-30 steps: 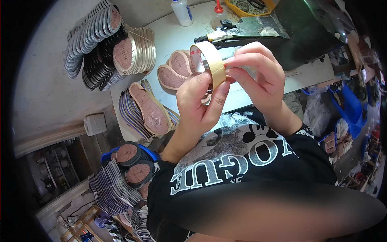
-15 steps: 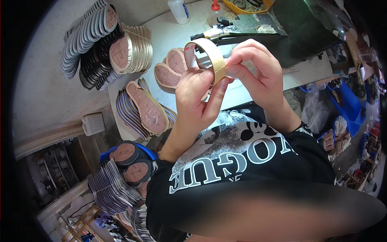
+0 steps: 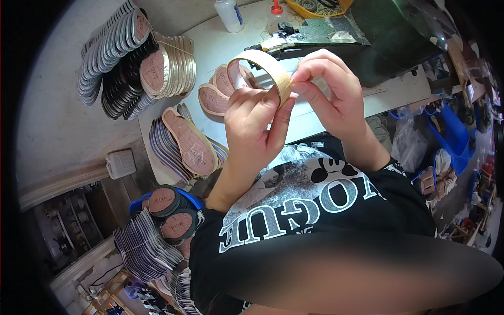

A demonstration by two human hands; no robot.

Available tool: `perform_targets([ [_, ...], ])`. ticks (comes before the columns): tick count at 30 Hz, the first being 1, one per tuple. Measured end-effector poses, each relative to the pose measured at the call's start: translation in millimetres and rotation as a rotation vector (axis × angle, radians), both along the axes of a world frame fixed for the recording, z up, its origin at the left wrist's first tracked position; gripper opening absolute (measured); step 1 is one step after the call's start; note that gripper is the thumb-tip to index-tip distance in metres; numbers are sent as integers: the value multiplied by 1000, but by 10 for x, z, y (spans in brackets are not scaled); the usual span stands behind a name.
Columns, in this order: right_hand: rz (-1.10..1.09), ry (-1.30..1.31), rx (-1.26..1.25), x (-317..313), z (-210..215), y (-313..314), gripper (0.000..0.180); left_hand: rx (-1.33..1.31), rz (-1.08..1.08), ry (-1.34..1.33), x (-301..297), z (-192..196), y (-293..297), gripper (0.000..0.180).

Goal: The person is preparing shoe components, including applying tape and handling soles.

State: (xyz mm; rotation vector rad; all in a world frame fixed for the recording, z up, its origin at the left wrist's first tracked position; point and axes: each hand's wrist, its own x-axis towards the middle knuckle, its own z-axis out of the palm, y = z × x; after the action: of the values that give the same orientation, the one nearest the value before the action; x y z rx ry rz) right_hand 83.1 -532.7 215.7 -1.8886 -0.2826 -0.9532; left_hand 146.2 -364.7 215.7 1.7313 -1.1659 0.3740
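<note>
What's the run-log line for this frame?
left hand: holds tape roll | right hand: pinches at roll's edge | behind: white table, insole stacks

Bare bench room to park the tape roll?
Free: white benchtop under the hands, between the loose insoles and the dark mat. Also a strip between the white bottle and gold insole stack. Crowded: left edge, insole stacks. Left hand holds the tape roll; right hand picks at it.
</note>
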Motion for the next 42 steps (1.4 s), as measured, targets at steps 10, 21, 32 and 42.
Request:
perform_targets([
  [10,64,-20,13,6,40,70,20,-65,89,81,90,25,45,24],
  [21,-111,-132,-64,116,-36,76,16,-46,56,-5,18,31,12,18],
  [32,-5,-91,-186,141,-22,2,13,-37,57,-1,57,26,15,19],
  [42,22,-44,80,165,-98,88,24,1,91,100,30,18,44,12],
])
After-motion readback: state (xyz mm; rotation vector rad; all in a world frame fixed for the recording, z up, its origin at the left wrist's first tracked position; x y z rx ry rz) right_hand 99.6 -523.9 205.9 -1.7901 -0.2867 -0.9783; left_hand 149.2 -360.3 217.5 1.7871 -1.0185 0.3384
